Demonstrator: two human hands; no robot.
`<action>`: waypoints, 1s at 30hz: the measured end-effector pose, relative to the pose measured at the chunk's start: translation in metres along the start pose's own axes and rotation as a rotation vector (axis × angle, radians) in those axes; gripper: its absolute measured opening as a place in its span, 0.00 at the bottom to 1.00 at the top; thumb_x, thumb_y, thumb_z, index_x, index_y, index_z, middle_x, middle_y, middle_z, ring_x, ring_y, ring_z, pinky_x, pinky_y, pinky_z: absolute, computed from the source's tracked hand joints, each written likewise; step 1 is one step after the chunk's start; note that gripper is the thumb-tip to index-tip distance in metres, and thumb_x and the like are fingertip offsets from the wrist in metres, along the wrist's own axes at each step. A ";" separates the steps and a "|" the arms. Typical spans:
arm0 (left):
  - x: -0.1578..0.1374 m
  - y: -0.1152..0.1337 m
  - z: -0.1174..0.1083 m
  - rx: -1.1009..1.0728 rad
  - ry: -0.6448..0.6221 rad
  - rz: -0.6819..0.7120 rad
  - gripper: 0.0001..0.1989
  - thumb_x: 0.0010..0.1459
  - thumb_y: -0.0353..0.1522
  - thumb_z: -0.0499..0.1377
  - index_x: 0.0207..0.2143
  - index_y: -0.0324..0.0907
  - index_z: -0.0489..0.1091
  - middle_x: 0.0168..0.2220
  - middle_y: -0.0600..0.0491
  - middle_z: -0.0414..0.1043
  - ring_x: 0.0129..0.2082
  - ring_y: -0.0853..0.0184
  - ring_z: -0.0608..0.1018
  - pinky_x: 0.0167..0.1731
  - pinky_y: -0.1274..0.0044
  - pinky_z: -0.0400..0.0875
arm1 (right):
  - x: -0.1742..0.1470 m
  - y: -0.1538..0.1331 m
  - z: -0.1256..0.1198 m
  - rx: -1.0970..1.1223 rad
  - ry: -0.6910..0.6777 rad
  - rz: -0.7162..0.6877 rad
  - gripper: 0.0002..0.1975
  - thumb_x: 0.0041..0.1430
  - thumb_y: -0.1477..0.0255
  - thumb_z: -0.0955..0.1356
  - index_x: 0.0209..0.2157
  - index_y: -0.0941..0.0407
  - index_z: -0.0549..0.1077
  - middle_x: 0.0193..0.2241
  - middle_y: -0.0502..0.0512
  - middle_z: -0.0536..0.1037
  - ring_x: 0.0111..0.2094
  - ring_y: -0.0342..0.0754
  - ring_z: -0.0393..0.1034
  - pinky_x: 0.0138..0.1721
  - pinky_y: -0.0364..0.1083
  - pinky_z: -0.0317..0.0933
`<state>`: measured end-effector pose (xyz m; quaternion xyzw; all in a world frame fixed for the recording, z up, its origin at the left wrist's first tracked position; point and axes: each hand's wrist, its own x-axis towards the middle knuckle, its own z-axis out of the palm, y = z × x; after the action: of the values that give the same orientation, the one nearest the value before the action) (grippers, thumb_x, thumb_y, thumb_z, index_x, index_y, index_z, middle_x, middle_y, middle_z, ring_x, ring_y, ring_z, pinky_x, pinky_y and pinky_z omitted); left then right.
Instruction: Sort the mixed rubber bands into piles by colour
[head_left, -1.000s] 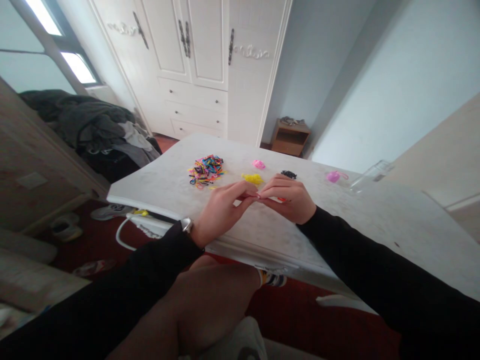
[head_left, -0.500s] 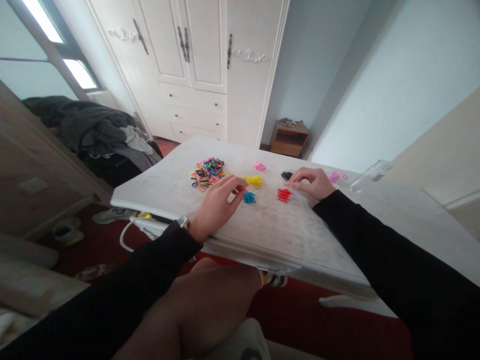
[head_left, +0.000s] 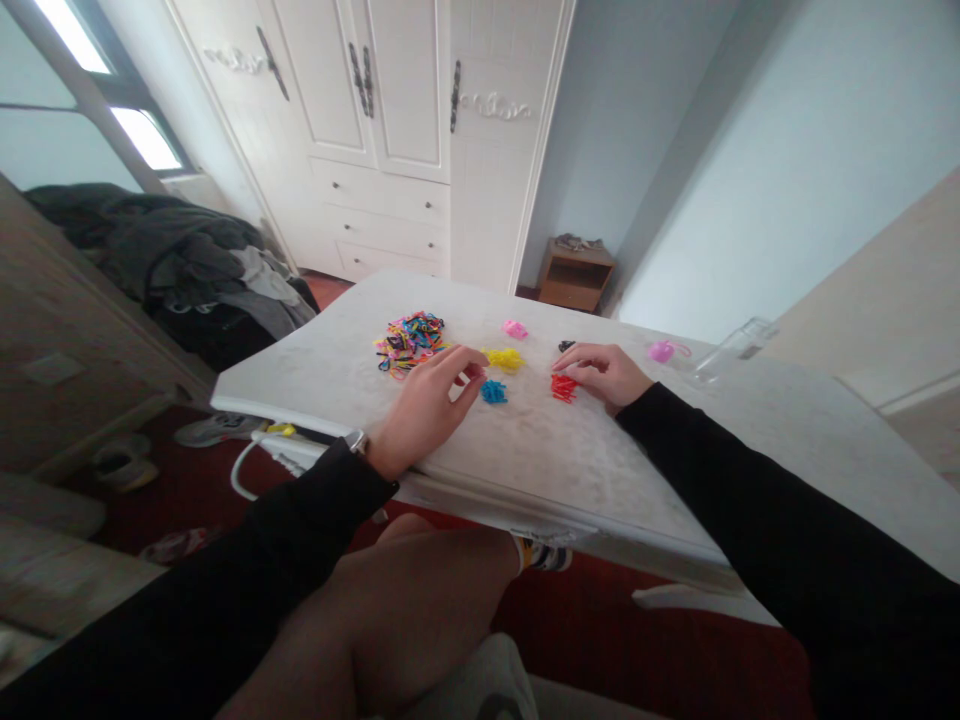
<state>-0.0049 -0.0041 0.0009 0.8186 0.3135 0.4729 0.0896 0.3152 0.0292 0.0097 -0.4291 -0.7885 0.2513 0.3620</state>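
My left hand (head_left: 435, 400) hovers over the table (head_left: 480, 440) between a mixed heap of colourful small elastic bands (head_left: 411, 340) and a little pile of blue bands (head_left: 493, 391). Its fingers are curled towards the thumb; whatever they pinch is too small to make out. Fingertips of my right hand (head_left: 604, 372) are bunched at the upper edge of a red band pile (head_left: 563, 388), and any band in them is hidden. Behind that hand a black pile (head_left: 566, 346) shows in part. Yellow bands (head_left: 505, 360) and pink bands (head_left: 514, 328) lie in separate piles between the hands.
To the right of my right hand are a pink item with a loop (head_left: 663, 351) and a clear glass bottle or jar (head_left: 739, 350) lying on its side. A white wardrobe (head_left: 390, 130) stands beyond the table, and dark clothes (head_left: 150, 250) are heaped at the left.
My right hand has shifted slightly left, so its fingertips are now at the red pile. The left hand keeps nearly the same pose, and the whole view has shifted a little.
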 end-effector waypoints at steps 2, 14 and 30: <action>0.000 -0.001 0.000 0.000 -0.002 -0.020 0.07 0.65 0.24 0.60 0.43 0.43 0.72 0.39 0.54 0.78 0.35 0.70 0.80 0.39 0.78 0.76 | 0.000 -0.002 0.002 0.003 -0.051 0.008 0.12 0.58 0.60 0.73 0.33 0.53 0.86 0.37 0.57 0.86 0.39 0.54 0.79 0.40 0.50 0.69; 0.006 -0.005 -0.002 -0.078 0.019 -0.148 0.05 0.63 0.27 0.60 0.41 0.43 0.72 0.38 0.54 0.80 0.34 0.70 0.82 0.38 0.77 0.78 | 0.004 0.000 0.009 -0.064 0.109 -0.008 0.12 0.60 0.64 0.70 0.31 0.55 0.85 0.33 0.56 0.83 0.35 0.50 0.76 0.37 0.48 0.66; 0.121 -0.079 0.065 -0.138 -0.086 -0.249 0.08 0.54 0.24 0.64 0.38 0.40 0.73 0.32 0.52 0.83 0.32 0.66 0.83 0.38 0.76 0.75 | 0.005 0.005 0.009 -0.062 0.221 0.012 0.13 0.63 0.63 0.69 0.30 0.53 0.83 0.33 0.55 0.81 0.35 0.50 0.74 0.36 0.49 0.66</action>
<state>0.0584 0.1404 0.0180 0.7848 0.3752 0.4429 0.2173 0.3086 0.0354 0.0029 -0.4699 -0.7486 0.1800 0.4318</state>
